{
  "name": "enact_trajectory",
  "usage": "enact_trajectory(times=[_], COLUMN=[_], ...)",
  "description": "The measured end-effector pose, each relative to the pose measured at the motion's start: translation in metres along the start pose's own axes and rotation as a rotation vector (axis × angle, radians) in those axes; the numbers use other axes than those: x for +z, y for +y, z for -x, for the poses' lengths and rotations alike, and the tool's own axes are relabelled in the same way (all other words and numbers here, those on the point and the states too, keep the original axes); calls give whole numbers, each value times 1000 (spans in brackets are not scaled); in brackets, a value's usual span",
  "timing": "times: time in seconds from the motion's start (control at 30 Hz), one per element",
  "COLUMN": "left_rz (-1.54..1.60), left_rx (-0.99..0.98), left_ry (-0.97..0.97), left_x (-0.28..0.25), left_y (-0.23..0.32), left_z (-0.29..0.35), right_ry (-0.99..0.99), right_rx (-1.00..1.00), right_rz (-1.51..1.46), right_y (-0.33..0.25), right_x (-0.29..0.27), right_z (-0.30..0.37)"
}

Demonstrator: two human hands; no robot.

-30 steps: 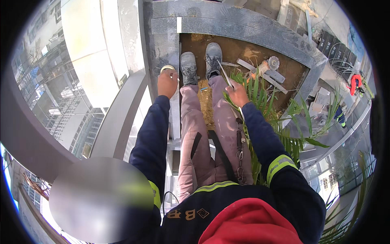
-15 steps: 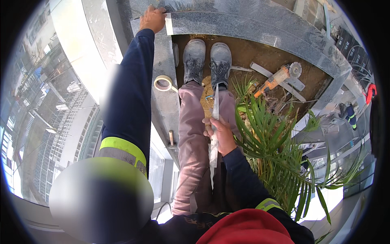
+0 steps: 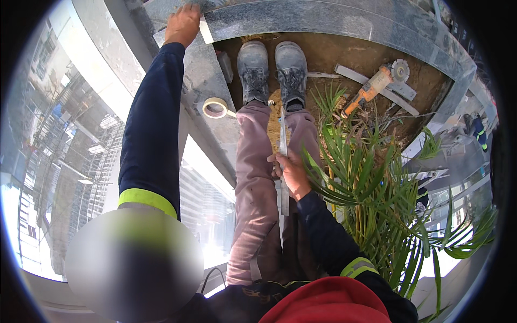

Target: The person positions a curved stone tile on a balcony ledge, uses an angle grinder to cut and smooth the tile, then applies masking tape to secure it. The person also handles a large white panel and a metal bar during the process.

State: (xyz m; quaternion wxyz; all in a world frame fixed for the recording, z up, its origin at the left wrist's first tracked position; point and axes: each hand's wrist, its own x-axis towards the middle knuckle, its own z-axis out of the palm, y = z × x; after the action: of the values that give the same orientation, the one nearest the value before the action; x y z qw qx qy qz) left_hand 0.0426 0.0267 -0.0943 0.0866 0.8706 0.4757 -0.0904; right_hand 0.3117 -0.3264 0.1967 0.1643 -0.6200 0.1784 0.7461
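Observation:
My left hand (image 3: 183, 25) reaches far forward and lies on the grey stone ledge (image 3: 242, 25), palm down with the fingers stretched out. Beside its fingertips a pale strip (image 3: 206, 31) crosses the stone. In front of my legs, my right hand (image 3: 293, 171) is closed around a long, thin, flat metal strip (image 3: 284, 196), whose narrow end points toward my shoes. A roll of masking tape (image 3: 215, 107) lies on the left stone slab, a short end hanging loose.
My grey work shoes (image 3: 253, 67) stand on soil inside the stone border. An orange angle grinder (image 3: 370, 90) rests on flat metal pieces (image 3: 401, 101) to the right. A leafy green plant (image 3: 371, 177) rises close to my right arm. Glass panes (image 3: 75, 140) stand at left.
The view has shifted, and my left hand appears farther left and higher. A wooden-handled tool on the left slab has gone from sight. My right hand keeps its grip on the metal strip.

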Motion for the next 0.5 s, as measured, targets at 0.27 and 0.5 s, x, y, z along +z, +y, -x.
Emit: enact_trajectory(times=[0.27,0.5], left_rz=[268,455], left_rx=[-29,-94], left_ry=[63,201], left_x=[-20,-28], left_y=[29,61], left_z=[45,91], right_ry=[54,-32], right_rx=[20,43], right_rz=[-26,14], right_y=[3,12], right_x=[2,-6], right_z=[2,-4])
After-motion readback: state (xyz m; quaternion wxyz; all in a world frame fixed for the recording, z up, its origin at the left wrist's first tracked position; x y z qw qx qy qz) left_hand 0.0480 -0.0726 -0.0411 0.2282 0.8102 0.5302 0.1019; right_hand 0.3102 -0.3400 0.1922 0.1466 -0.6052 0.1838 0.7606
